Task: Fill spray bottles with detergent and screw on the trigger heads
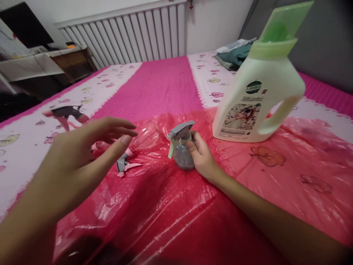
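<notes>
Desk [71, 62]: Beyond the bed's left edge, it bears a dark monitor [26, 25] and a pale cloth [27, 68] draped over its front.
Black sprayer [66, 111]: Its black-and-pink head shows over the left side of the bed [118, 94]; the left hand hides its lower part.
Left hand [79, 158]: Raised over the left side of the sheet [168, 221], a crinkled red plastic film, with fingers stretched forward, thumb apart from them and nothing visible in its grasp. The fingertips point toward the middle, near the pink sprayer in the view; whether they touch it cannot be told.
Radiator [124, 36]: White and ribbed, against the wall beyond the bed's far edge.
Pink sprayer [121, 165]: On its side toward the left of the sheet, its grey head and pink trigger nearer the camera, its clear body toward the far edge.
Bottle [183, 160]: Small, round and see-through, upright over the sheet's middle, toward the far edge; its grey head, with a pale green trigger, points left.
Right hand [203, 157]: Clamped on the bottle from the right, thumb in front, fingers around the back near the neck.
Clothes [234, 55]: A folded pile near the bed's far right corner.
Jug [239, 95]: White, green-capped, with a printed label, upright on the sheet's right side near its far edge.
Panel [325, 40]: Grey, beyond the bed's right edge.
</notes>
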{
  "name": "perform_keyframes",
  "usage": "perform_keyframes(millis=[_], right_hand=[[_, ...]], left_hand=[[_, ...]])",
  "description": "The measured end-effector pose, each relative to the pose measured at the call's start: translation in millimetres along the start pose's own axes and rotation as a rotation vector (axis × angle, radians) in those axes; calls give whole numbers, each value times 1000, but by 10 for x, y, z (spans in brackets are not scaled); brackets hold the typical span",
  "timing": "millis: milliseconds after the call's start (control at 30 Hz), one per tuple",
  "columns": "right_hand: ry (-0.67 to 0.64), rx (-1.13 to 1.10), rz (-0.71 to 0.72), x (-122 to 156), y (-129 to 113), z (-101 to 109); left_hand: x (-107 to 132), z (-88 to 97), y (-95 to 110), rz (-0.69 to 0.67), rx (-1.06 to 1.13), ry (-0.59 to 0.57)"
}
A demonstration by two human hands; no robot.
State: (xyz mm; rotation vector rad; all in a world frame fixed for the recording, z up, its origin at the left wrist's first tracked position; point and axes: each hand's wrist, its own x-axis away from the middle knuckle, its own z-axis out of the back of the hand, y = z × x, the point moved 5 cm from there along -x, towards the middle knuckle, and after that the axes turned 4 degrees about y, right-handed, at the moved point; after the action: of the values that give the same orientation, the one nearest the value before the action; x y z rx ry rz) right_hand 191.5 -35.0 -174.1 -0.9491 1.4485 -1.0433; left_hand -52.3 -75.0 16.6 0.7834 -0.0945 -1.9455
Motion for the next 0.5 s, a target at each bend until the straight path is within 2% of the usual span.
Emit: perform_keyframes(millis=[133,233,400,500], right_hand=[[29,-25,-3,49,-20,-41],[46,-47,3,63,-86,-39],[137,-70,44,-85,-271,107],[220,-67,89,-313,-369,219]], left_hand=[[135,-198,-160,168,-55,-159],[211,-319,-278,271,-120,-218],[372,-362,-549,525,-539,-288],[467,-384,-668,617,-647,-347]])
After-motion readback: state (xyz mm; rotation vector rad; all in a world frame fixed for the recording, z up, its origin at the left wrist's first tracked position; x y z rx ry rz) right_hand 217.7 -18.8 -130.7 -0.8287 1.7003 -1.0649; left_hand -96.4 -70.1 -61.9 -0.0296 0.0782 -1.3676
